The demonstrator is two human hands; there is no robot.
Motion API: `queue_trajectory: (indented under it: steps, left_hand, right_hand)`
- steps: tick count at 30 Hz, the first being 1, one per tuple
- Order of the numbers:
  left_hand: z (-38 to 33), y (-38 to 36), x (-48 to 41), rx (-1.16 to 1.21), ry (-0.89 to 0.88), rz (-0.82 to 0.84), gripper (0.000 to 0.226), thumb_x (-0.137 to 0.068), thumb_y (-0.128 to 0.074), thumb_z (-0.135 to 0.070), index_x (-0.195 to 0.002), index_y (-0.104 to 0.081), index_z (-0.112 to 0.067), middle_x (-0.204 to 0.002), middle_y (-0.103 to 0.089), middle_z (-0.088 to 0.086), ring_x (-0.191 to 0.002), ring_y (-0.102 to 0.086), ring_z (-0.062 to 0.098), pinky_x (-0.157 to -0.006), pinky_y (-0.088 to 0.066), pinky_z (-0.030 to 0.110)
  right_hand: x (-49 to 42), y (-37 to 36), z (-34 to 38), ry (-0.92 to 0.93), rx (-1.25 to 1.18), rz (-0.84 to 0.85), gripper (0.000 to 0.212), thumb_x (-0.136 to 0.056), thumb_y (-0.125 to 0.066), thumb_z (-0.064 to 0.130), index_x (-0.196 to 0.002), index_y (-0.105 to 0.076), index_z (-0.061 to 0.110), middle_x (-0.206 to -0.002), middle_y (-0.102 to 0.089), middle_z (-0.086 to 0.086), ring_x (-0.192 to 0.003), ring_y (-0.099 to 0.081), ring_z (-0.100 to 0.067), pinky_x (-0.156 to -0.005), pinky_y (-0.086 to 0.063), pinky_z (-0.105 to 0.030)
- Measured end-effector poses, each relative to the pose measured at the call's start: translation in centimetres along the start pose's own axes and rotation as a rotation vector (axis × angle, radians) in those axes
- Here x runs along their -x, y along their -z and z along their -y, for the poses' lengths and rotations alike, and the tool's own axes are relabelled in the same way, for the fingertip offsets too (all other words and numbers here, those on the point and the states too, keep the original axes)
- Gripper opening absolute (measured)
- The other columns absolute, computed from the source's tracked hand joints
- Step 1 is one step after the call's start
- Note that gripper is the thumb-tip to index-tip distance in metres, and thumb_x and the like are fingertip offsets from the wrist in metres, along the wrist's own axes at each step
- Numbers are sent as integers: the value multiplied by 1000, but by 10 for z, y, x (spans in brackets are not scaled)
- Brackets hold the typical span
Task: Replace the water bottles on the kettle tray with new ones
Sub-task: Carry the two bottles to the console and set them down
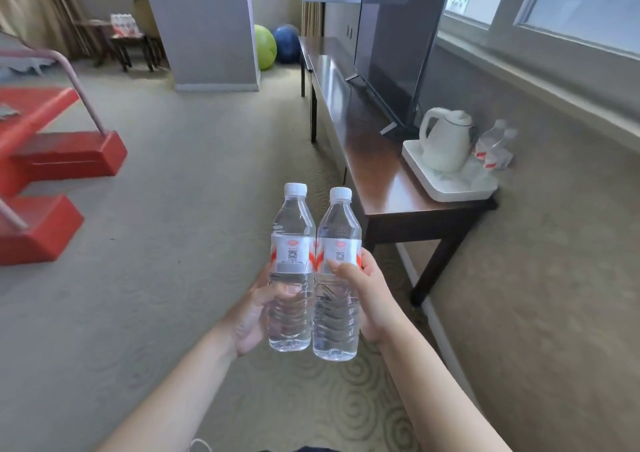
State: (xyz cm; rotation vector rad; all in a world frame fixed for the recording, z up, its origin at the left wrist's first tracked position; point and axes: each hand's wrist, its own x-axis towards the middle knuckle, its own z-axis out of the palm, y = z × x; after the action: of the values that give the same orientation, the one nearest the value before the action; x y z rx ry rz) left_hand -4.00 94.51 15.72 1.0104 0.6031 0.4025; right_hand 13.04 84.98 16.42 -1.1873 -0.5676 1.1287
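Observation:
Two full clear water bottles with white caps and red-and-white labels stand upright side by side in front of me. My left hand point(254, 313) grips the left bottle point(291, 243) and my right hand point(369, 292) grips the right bottle point(337, 240). Ahead on the right, a white kettle tray point(450, 188) lies on the near end of a dark wooden table point(377, 174). A white kettle point(445, 139) stands on the tray. Two other bottles point(495, 146) stand at the tray's far right edge, next to the wall.
A large television point(398, 42) stands on the table behind the kettle. Red steps point(52, 160) with a handrail are at the left. A grey pillar point(204, 25), a green ball point(265, 46) and a blue ball point(287, 42) are farther back. A pack of bottles point(123, 23) sits on a far small table.

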Motion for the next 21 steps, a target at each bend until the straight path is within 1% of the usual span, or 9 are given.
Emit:
queue_trajectory:
  steps: [3, 5, 7, 8, 11, 14, 17, 19, 21]
  left_hand:
    - [-17, 16, -36, 49, 25, 13, 69, -63, -75, -16, -129, -56, -18, -130, -53, 34, -109, -56, 40, -98, -39, 61]
    - [-29, 30, -63, 48, 27, 41, 69, -65, -74, -17, -131, -54, -16, -132, -49, 37, -111, -54, 40, -95, -37, 57]
    - [-40, 47, -92, 28, 37, 67, 71, -66, -74, -18, -133, -52, -16, -134, -47, 37, -113, -51, 41, -93, -36, 58]
    - [-46, 57, -108, 24, 41, 79, 70, -66, -75, -19, -132, -53, -17, -131, -51, 35, -112, -53, 40, -92, -37, 57]
    - [-70, 86, -156, 1, 35, 113, 66, -62, -77, -22, -126, -59, -22, -117, -61, 21, -99, -62, 33, -80, -50, 45]
    - [-102, 114, -203, -4, 39, 167, 64, -62, -76, -22, -124, -61, -23, -111, -66, 15, -93, -66, 29, -73, -55, 40]
    - [-134, 137, -247, -4, 47, 217, 69, -62, -75, -20, -129, -56, -20, -108, -69, 14, -91, -69, 28, -68, -57, 38]
    - [-153, 148, -274, -4, 56, 239, 71, -60, -74, -18, -129, -55, -17, -103, -69, 13, -84, -69, 26, -62, -57, 34]
    - [-169, 158, -297, -10, 66, 262, 75, -59, -74, -17, -131, -53, -12, -103, -66, 16, -84, -66, 29, -63, -55, 35]
  right_hand:
    - [-38, -2, 7, -21, -18, -28, 65, -71, -79, 28, -128, -52, 14, -116, -72, -12, -100, -72, -27, -85, -58, -42]
    - [-67, -4, 10, -28, -16, -40, 65, -71, -80, 27, -128, -52, 13, -114, -72, -11, -98, -72, -26, -83, -58, -40]
    - [-96, -10, 14, -27, -14, -64, 64, -71, -80, 26, -127, -53, 14, -116, -72, -12, -98, -72, -27, -85, -58, -42]
    - [-113, -13, 15, -28, -21, -79, 63, -70, -80, 27, -126, -53, 16, -116, -72, -12, -99, -72, -27, -87, -57, -43]
    - [-163, -25, 20, -31, -32, -128, 65, -68, -81, 29, -126, -53, 17, -115, -73, -11, -101, -72, -29, -93, -55, -48]
    - [-214, -42, 33, -9, 13, -176, 68, -69, -80, 29, -129, -51, 13, -122, -68, -17, -110, -67, -36, -100, -51, -54]
    - [-262, -55, 48, 19, 31, -230, 68, -71, -78, 28, -130, -51, 10, -123, -67, -20, -111, -66, -39, -101, -49, -56]
    - [-291, -62, 54, 26, 31, -258, 68, -72, -77, 26, -131, -50, 7, -124, -65, -23, -112, -64, -43, -102, -47, -59]
    - [-316, -69, 58, 31, 27, -292, 68, -73, -76, 25, -133, -48, 6, -126, -63, -25, -113, -63, -45, -102, -47, -60]
